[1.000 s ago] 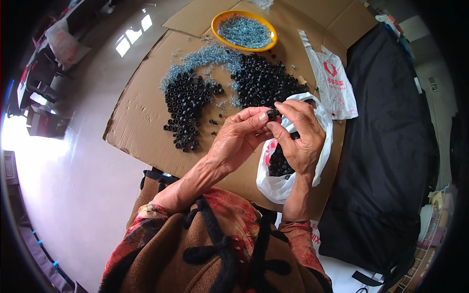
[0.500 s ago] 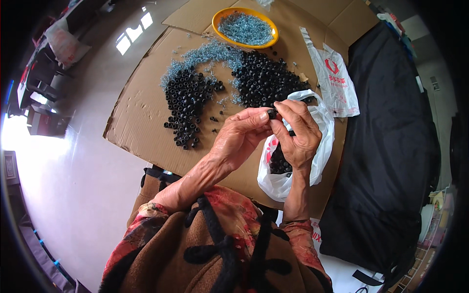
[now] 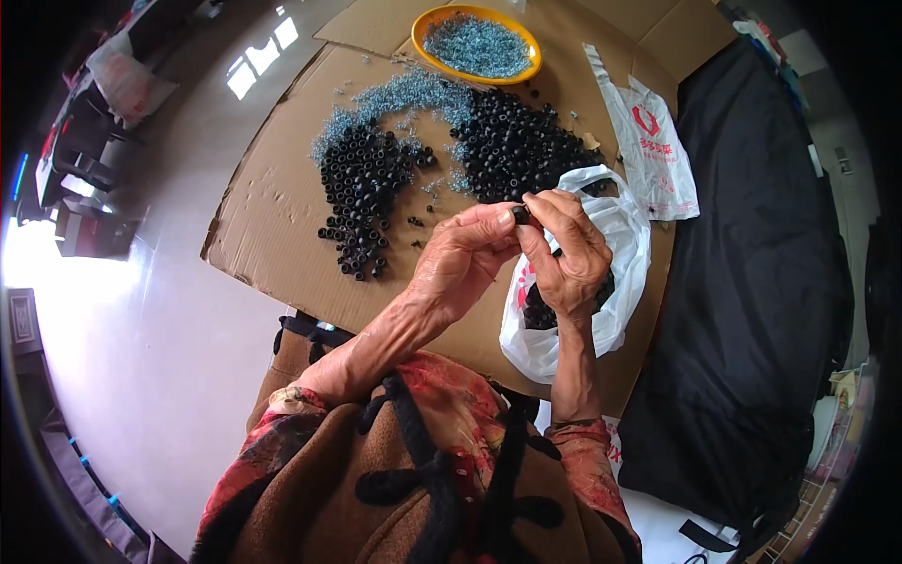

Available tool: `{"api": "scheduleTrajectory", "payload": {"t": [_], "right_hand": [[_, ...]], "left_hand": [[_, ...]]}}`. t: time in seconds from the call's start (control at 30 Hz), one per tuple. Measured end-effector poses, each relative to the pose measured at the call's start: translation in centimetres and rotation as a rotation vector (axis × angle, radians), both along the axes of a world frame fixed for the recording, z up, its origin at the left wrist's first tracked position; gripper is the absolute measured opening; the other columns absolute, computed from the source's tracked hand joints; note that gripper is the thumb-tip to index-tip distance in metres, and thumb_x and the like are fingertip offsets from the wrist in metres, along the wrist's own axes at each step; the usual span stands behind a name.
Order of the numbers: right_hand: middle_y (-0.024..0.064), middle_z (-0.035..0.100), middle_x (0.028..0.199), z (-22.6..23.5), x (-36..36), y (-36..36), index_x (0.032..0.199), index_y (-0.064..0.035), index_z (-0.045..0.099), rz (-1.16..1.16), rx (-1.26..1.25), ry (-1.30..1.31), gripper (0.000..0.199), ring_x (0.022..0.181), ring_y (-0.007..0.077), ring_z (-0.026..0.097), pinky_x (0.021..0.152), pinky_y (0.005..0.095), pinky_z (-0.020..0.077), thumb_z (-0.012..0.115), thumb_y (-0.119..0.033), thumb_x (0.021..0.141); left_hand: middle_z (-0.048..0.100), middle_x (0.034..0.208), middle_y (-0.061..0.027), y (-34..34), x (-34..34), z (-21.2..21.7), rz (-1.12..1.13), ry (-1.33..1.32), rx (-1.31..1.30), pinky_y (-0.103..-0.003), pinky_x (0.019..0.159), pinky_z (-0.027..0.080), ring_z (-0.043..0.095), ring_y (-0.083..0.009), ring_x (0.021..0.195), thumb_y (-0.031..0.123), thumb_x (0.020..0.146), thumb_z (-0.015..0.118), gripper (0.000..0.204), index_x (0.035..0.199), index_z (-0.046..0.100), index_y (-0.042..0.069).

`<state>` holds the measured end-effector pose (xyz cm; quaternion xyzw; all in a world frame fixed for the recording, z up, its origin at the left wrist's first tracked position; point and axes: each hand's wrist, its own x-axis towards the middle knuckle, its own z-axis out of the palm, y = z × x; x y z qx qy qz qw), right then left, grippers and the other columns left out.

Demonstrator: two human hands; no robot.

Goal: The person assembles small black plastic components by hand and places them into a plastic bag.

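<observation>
Both hands pinch one small black tube (image 3: 520, 214) between them: left hand (image 3: 462, 258) and right hand (image 3: 567, 252), fingertips closed, above the white bag (image 3: 615, 235).

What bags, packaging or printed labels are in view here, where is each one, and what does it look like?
Open white plastic bag: under the hands, on the cardboard; crumpled, red print, black pieces inside.
Flat white plastic bag: on the cardboard's right edge; empty, red printed mark.
Flattened cardboard sheet: on the floor; brown, carrying the piles.
No screens can be made out.
</observation>
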<state>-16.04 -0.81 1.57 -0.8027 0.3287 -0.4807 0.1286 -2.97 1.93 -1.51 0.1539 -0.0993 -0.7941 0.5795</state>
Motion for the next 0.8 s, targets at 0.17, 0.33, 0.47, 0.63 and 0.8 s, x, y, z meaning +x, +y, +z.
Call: {"api": "scheduleTrajectory", "payload": {"t": [0.17,0.33,0.47,0.63,0.8], "right_hand": [[0.0117,0.063,0.090,-0.1,0.0,0.1,0.097,-0.0010,0.063,0.004,-0.024,0.007,0.025,0.085,0.0259,0.061,0.080,0.0337,0.0476,0.067,-0.001,0.072],[0.0115,0.063,0.089,-0.3,-0.1,0.1,0.097,-0.0005,0.062,0.013,-0.069,0.042,0.025,0.085,0.0263,0.061,0.080,0.0343,0.0477,0.066,0.000,0.073],[0.0116,0.062,0.089,-0.4,-0.2,0.1,0.097,-0.0006,0.062,0.024,-0.064,0.027,0.025,0.085,0.0265,0.061,0.080,0.0345,0.0476,0.066,0.000,0.072],[0.0117,0.062,0.090,-0.4,-0.5,0.7,0.097,-0.0013,0.061,-0.044,-0.014,0.010,0.026,0.084,0.0260,0.060,0.079,0.0334,0.0475,0.065,0.001,0.071],[0.0111,0.060,0.083,-2.6,-4.6,1.8,0.090,-0.0014,0.060,-0.262,0.113,0.169,0.022,0.075,0.0278,0.058,0.068,0.0356,0.0467,0.066,-0.002,0.069]], "left_hand": [[0.061,0.094,-0.0066,-0.1,0.2,-0.9,-0.012,0.085,-0.010,-0.031,0.090,0.042,0.056,-0.0149,0.087,0.008,0.084,0.058,0.017,0.097,0.058,-0.002],[0.062,0.096,-0.0095,0.0,0.1,-0.9,-0.019,0.115,-0.030,-0.033,0.091,0.043,0.058,-0.0177,0.090,0.006,0.084,0.057,0.017,0.098,0.057,-0.004],[0.061,0.096,-0.0097,0.0,0.2,-0.8,-0.015,0.080,-0.042,-0.032,0.089,0.044,0.058,-0.0176,0.089,0.006,0.084,0.057,0.018,0.100,0.057,-0.003],[0.061,0.096,-0.0104,0.3,0.0,0.2,0.000,-0.006,0.011,-0.032,0.087,0.045,0.059,-0.0178,0.087,0.009,0.084,0.058,0.020,0.101,0.057,-0.003],[0.062,0.092,-0.0087,1.4,0.0,-2.5,-0.040,-0.260,0.105,-0.030,0.082,0.047,0.059,-0.0154,0.083,0.014,0.084,0.060,0.021,0.099,0.059,-0.001]]}}
